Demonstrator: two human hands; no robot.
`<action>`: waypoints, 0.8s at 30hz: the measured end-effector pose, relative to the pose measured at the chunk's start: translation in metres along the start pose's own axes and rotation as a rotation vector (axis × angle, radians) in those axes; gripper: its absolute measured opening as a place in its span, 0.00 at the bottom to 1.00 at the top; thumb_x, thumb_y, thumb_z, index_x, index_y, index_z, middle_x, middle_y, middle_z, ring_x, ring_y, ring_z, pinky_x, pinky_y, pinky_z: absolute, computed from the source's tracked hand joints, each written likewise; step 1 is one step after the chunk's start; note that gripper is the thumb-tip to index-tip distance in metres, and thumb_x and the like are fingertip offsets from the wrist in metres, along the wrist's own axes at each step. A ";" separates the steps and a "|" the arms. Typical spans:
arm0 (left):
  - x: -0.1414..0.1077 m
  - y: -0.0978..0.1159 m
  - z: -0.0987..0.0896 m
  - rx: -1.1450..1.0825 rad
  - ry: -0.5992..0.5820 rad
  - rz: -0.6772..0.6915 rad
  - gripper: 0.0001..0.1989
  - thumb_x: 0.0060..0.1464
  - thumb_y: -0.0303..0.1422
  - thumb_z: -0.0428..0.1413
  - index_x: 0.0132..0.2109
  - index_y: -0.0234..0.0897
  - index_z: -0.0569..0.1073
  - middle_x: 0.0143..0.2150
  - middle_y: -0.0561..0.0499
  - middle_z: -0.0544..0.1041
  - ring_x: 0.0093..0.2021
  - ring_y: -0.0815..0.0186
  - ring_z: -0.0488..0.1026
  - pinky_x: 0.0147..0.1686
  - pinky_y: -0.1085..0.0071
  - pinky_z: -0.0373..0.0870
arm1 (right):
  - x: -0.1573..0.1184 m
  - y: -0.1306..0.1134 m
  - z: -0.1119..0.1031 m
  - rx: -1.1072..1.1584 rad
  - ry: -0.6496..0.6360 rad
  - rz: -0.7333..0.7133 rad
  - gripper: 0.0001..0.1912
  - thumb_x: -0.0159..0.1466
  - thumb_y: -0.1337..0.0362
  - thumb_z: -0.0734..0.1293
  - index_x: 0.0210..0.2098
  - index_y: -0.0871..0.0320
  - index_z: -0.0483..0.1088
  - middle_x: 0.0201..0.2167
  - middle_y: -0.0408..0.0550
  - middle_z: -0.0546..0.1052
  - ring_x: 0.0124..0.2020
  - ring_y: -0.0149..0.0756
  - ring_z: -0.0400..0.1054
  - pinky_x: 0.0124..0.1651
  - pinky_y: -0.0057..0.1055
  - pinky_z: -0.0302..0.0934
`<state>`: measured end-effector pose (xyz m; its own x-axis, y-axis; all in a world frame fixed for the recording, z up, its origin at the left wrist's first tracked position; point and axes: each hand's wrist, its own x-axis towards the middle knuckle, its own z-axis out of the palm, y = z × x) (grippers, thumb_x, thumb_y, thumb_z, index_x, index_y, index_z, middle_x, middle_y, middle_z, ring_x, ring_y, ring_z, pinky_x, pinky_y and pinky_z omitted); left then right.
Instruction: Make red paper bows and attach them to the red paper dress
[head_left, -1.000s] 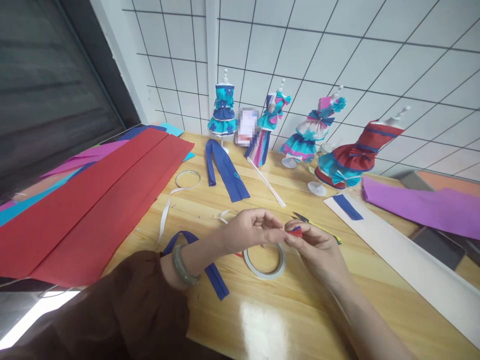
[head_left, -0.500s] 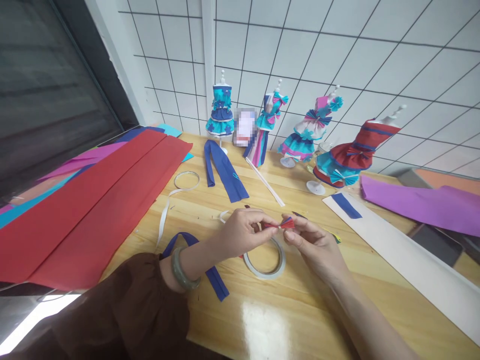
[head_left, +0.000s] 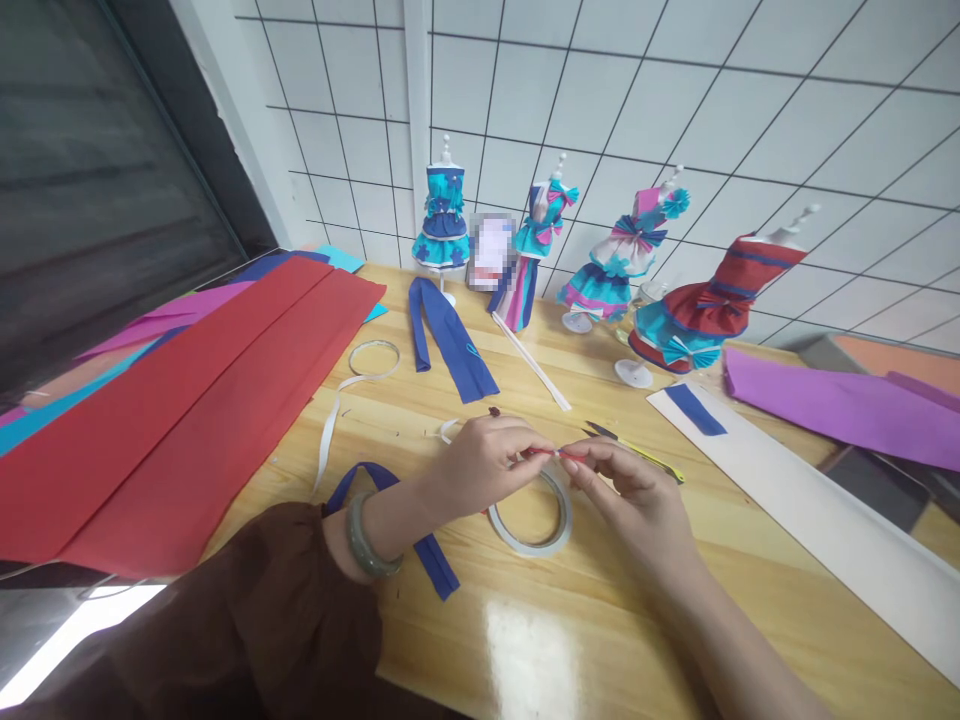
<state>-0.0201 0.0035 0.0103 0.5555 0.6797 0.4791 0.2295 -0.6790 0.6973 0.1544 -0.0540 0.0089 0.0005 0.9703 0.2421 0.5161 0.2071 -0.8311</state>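
Red bow (head_left: 557,453): appearing thin, its middle showing pale
Ends: disappearing into the pinching left hand (head_left: 484,458) and right hand (head_left: 637,490)
Pose: stretching roughly level
Place: hanging above the bench (head_left: 615,630)

Bright | glare on near tabletop (head_left: 615,620) | upper-left dim | pixelated patch (head_left: 492,252) | edges stretched

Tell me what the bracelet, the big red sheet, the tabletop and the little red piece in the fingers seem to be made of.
Bracelet: smooth, grey-green, softly shiny; perhaps jade, possibly glass.
Big red sheet: matte, slightly wavy edge; probably crepe paper, maybe cloth.
Tabletop: glossy, reflective, visible grain; wood or wood-look laminate.
Little red piece: thin, mostly covered; perhaps paper, too small to settle.
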 end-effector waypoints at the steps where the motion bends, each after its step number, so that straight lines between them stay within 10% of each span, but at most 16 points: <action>1: 0.000 -0.001 0.000 0.005 0.004 0.004 0.10 0.53 0.31 0.48 0.36 0.36 0.75 0.34 0.47 0.77 0.36 0.67 0.72 0.38 0.71 0.66 | 0.000 0.000 0.000 0.017 -0.003 0.021 0.08 0.58 0.59 0.64 0.35 0.54 0.71 0.31 0.48 0.73 0.28 0.35 0.66 0.32 0.34 0.62; 10: 0.001 -0.002 -0.001 -0.001 0.017 0.034 0.11 0.54 0.31 0.48 0.37 0.35 0.75 0.35 0.47 0.78 0.37 0.68 0.72 0.41 0.72 0.66 | 0.001 -0.005 0.005 0.023 0.072 -0.082 0.19 0.57 0.62 0.66 0.48 0.53 0.63 0.38 0.49 0.69 0.31 0.34 0.64 0.36 0.35 0.61; 24: -0.001 -0.002 0.003 0.008 0.075 -0.013 0.11 0.51 0.31 0.52 0.41 0.33 0.72 0.36 0.48 0.77 0.31 0.71 0.72 0.33 0.77 0.67 | 0.001 -0.005 0.003 -0.184 0.076 -0.312 0.06 0.59 0.68 0.63 0.34 0.53 0.70 0.31 0.47 0.74 0.33 0.38 0.68 0.37 0.35 0.62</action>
<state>-0.0189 0.0032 0.0069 0.4909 0.7074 0.5085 0.2430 -0.6717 0.6998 0.1494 -0.0535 0.0123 -0.1210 0.8504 0.5119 0.6472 0.4587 -0.6089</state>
